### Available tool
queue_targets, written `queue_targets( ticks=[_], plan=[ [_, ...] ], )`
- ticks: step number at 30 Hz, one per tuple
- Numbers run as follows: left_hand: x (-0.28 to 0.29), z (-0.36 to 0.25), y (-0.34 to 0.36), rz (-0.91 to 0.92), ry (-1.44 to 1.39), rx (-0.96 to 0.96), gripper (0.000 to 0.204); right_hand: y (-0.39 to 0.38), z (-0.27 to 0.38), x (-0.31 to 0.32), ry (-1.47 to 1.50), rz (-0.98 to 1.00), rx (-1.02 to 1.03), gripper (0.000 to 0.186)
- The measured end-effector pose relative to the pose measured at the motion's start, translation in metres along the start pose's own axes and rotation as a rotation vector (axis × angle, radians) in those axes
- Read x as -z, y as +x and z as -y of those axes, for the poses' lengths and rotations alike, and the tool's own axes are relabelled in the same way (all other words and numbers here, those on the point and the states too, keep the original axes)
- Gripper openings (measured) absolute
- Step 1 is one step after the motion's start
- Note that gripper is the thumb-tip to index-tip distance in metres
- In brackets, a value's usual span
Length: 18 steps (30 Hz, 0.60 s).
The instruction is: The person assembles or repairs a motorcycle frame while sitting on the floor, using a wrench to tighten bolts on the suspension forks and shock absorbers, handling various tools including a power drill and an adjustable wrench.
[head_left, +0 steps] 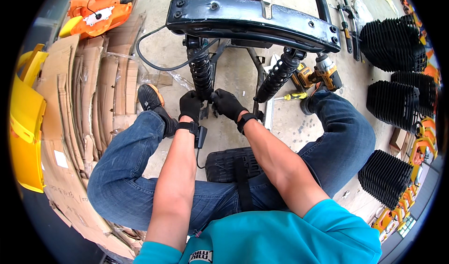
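A black metal frame (252, 24) spans the top of the view, with a coil-spring shock absorber (200, 70) hanging from its left part and another shock absorber (279, 76) slanting from its right. Both my hands, in black gloves, meet at the bottom end of the left shock. My left hand (190, 106) is closed against its left side. From the right, my right hand (228, 103) presses its curled fingers to the same spot. The gloves hide whatever small part lies in the fingers. A black cable (161, 67) loops beside the left shock.
Right of the frame lie a yellow-black cordless impact wrench (327, 72) and a yellow-handled screwdriver (294, 96). Flattened cardboard (93, 105) and yellow panels (28, 124) line the left. Stacked black ribbed parts (392, 44) stand at right. A dark seat (231, 165) is under me.
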<state>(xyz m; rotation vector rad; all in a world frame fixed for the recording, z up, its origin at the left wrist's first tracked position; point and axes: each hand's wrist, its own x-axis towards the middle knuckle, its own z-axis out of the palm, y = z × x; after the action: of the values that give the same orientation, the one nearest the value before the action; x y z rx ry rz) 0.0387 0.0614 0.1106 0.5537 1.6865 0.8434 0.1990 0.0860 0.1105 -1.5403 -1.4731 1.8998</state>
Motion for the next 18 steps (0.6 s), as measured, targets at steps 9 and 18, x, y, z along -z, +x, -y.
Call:
queue_targets(
  ticks=[9, 18],
  plan=[
    [0.0, -0.006, -0.011, -0.028, 0.026, 0.016, 0.012, -0.012, 0.008, -0.003, 0.287, 0.068, -0.099, 0.038],
    [0.017, 0.009, -0.003, -0.211, -0.224, 0.063, 0.012, -0.005, -0.067, 0.037, -0.302, 0.029, 0.219, 0.024]
  ],
)
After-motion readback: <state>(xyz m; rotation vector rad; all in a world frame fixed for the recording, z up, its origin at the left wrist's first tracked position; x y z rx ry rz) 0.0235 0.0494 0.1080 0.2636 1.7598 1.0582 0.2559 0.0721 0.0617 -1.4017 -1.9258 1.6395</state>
